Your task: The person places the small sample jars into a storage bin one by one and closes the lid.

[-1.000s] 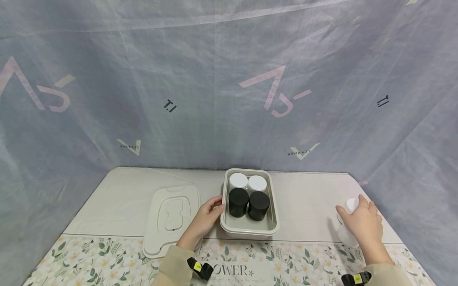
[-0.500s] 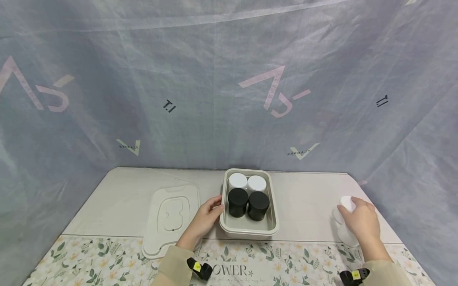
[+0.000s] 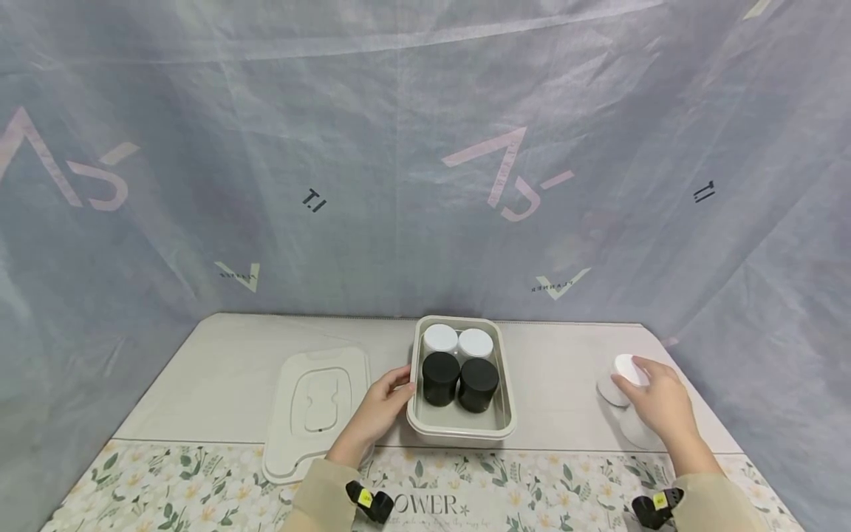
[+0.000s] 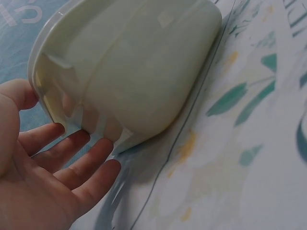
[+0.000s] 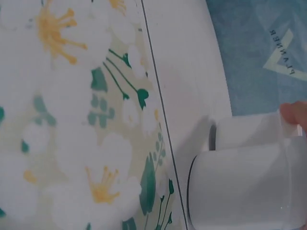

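1. Lower right of the head frame: the right hand [image 3: 665, 405] pinches a white-lidded jar [image 3: 626, 371] between thumb and fingers, just beside another white jar [image 5: 244, 189].
2. Lower centre: the left hand [image 3: 374, 415] rests relaxed, slightly spread fingers against the left wall of a cream storage box [image 3: 462, 431].
3. Inside the box stand two black jars [image 3: 441, 378], nearer, and two white-lidded jars [image 3: 441, 338] behind.
4. Lower left: a cream lid [image 3: 286, 421] lies flat.

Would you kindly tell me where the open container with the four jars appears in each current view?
Head: the container is low, slightly right of center.
Left wrist: its outer wall fills the upper middle.
Right wrist: not in this picture.
Shared landmark: the floral table cover, at the bottom, right and left respectively.
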